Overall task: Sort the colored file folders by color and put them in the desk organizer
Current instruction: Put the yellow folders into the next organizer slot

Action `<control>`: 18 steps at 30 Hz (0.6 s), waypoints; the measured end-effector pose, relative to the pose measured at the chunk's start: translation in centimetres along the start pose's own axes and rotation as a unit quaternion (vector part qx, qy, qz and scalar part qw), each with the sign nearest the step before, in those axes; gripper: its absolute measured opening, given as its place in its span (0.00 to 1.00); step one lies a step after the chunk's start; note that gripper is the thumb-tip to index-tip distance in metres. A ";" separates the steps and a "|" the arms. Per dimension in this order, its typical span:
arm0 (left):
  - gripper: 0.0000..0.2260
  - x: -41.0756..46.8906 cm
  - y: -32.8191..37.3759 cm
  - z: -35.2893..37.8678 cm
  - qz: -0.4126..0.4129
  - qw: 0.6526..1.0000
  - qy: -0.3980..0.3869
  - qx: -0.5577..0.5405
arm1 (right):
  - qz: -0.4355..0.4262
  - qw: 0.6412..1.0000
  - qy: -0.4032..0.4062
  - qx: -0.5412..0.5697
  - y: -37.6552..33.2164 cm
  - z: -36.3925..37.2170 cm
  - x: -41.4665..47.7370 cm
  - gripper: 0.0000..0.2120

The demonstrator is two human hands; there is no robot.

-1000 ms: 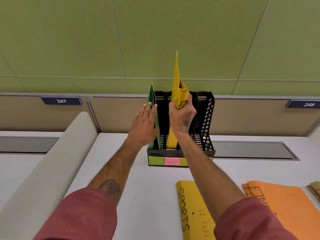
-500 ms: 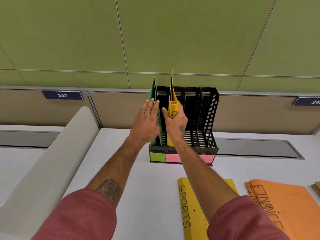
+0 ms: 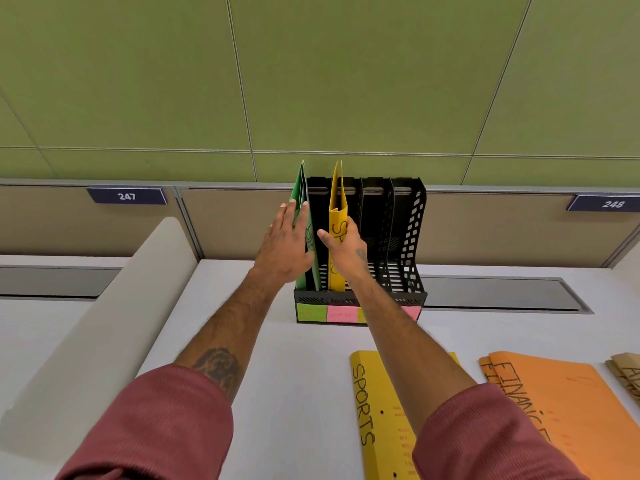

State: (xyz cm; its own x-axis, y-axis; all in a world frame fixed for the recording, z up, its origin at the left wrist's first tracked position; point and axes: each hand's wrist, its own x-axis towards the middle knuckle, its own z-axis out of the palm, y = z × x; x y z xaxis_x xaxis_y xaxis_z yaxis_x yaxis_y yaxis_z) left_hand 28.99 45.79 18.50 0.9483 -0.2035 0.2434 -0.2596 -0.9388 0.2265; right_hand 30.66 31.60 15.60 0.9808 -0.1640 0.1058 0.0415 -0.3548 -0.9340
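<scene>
A black desk organizer (image 3: 401,244) with several upright slots stands at the back of the white desk. Green folders (image 3: 300,192) stand in its leftmost slot. My left hand (image 3: 285,244) lies flat against them with straight fingers. A yellow folder (image 3: 337,199) stands upright in the second slot, and my right hand (image 3: 344,245) grips its front edge. Coloured sticky labels (image 3: 327,312) run along the organizer's front. Another yellow folder marked SPORTS (image 3: 375,410) lies flat on the desk near me. Orange folders marked FINANCE (image 3: 554,403) lie to its right.
A brown folder (image 3: 628,374) shows at the right edge. A beige padded divider (image 3: 114,323) runs along the left of the desk. A grey cable tray (image 3: 498,294) sits behind the organizer, under the partition with plates 247 and 248.
The yellow folder has gone down from well above the organizer into the second slot. My right hand followed it down. My left hand stayed against the green folders.
</scene>
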 end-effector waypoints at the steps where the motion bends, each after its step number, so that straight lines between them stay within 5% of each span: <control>1: 0.43 -0.3 0.1 0.0 -0.002 1.000 -0.006 0.005 | 0.002 1.000 -0.006 -0.006 -0.1 -0.5 -0.5 0.29; 9: 0.43 -4.6 1.2 1.2 0.001 0.999 0.026 0.024 | 0.005 0.993 -0.034 -0.111 1.3 -4.6 -4.8 0.39; 18: 0.40 -10.4 5.7 7.3 0.035 0.999 -0.020 0.026 | -0.030 0.924 -0.052 -0.377 8.9 -11.7 -10.1 0.38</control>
State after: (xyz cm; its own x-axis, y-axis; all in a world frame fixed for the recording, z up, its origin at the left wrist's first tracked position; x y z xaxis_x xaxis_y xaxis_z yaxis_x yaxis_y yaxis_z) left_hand 19.00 40.53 10.40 0.9350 -0.2785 0.2196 -0.3163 -0.9349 0.1611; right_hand 18.93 19.34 10.16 0.9957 -0.0476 0.0797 -0.0099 -0.9078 -0.4193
